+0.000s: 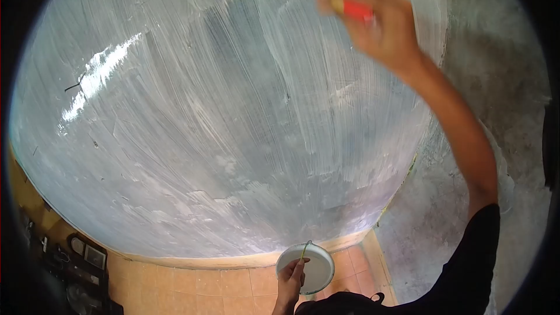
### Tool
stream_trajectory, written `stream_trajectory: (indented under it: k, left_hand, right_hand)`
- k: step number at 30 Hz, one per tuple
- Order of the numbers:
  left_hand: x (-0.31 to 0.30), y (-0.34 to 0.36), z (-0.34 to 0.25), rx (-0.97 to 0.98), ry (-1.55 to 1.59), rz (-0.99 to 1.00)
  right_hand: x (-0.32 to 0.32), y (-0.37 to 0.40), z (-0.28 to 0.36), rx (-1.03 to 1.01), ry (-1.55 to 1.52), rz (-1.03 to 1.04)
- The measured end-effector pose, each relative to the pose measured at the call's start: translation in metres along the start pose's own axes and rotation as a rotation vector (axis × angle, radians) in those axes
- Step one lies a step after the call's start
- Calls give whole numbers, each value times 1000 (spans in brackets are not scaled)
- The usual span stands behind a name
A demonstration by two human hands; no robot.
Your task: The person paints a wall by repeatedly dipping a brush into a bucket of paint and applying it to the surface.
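Note:
My right hand (382, 32) is raised at the upper right, closed around a paintbrush (356, 9) with a red and yellow handle. Its pale bristle end is smeared by motion and lies against or close to the wall (233, 111), which carries streaky whitish-grey brush strokes. Low in the picture, my left hand (290, 280) is closed on the thin handle of a white bucket (331, 271). Pale contents show inside the bucket, partly hidden by that hand.
A bare grey wall (478, 99) meets the painted one at a corner on the right. Orange floor tiles (227, 283) run along the bottom. Dark objects (76, 268) stand at the lower left. A thin dark piece (72, 87) sticks out of the wall at left.

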State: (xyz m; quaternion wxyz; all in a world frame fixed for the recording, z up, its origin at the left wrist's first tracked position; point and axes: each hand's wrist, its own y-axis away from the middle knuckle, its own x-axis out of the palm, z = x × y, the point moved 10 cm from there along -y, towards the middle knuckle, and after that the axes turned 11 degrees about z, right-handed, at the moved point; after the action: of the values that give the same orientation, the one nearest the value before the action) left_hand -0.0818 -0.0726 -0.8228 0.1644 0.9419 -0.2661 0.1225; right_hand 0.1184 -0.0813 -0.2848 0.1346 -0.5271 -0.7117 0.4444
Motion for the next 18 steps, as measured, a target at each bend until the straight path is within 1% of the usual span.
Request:
stream_trajectory:
  k: [2,3,4,7,9,10,11,14,15,16,17,18]
  left_hand:
    - [0,0,2,2,-1,2]
    - [-1,1,3,-1,6,-7]
    - [-3,2,3,-3,14,-16]
    - [-6,6,-2,8,-1,-24]
    - [-6,8,-4,8,-11,-33]
    - [-7,9,-4,10,-26,-38]
    - [-8,11,-3,0,-27,-41]
    - [-9,15,-3,-12,-11,-48]
    - [-9,16,-3,-10,-1,-48]
    - [-9,18,-4,-8,7,-47]
    - [-10,18,-5,-9,4,-48]
    - [-10,19,-5,-17,-9,-52]
  right_hand:
    - [13,41,27,56,90,60]
    - [23,65,46,14,55,146]
    - [32,92,62,36,-5,201]
    - [54,175,111,107,-66,301]
    - [68,224,145,184,-114,313]
    - [78,248,162,210,-152,373]
    - [85,273,178,236,-174,381]
    - [98,320,216,292,-220,406]
    - [104,333,224,338,-312,417]
    - [108,340,227,385,-403,427]
    - [108,346,225,388,-403,424]
    - [111,355,219,420,-417,466]
